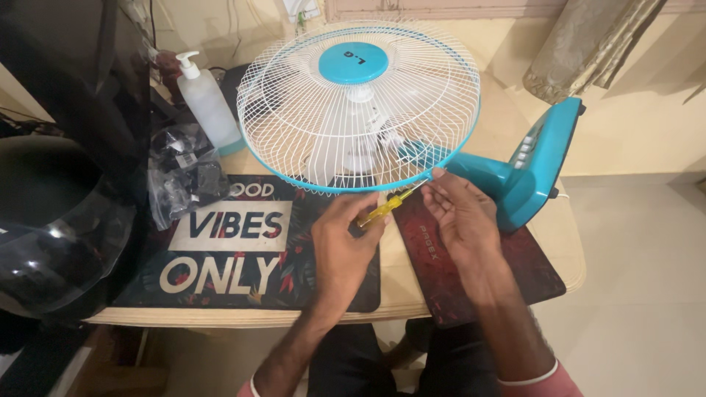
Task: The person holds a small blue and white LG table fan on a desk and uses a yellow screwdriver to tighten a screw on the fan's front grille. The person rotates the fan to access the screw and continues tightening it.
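Fan: table fan lying tilted on the desk, white wire cage facing up at me, blue hub cap in the middle, blue rim band round the cage edge
Fan base: blue stand with buttons, tipped on its side to the right, off the red mat
Screwdriver: yellow handle, thin shaft, tip aimed at the lower rim of the cage
Left hand: closed round the yellow handle, fingers wrapped, holding it slanted up and right
Right hand: fingertips pinched together at the rim band just where the shaft tip meets it; whether they grip a small screw or clip I cannot tell, too small
Handling, my judgement: cage wires look thin and springy, likely to bend if squeezed; blades behind are light plastic; the weight probably sits in the motor and base. Best taken by the rim band or the stand neck, not the wires
Around: dark lettered mat under the left hand, clear bag of black parts at left, white pump bottle behind it, dark helmet visor at far left
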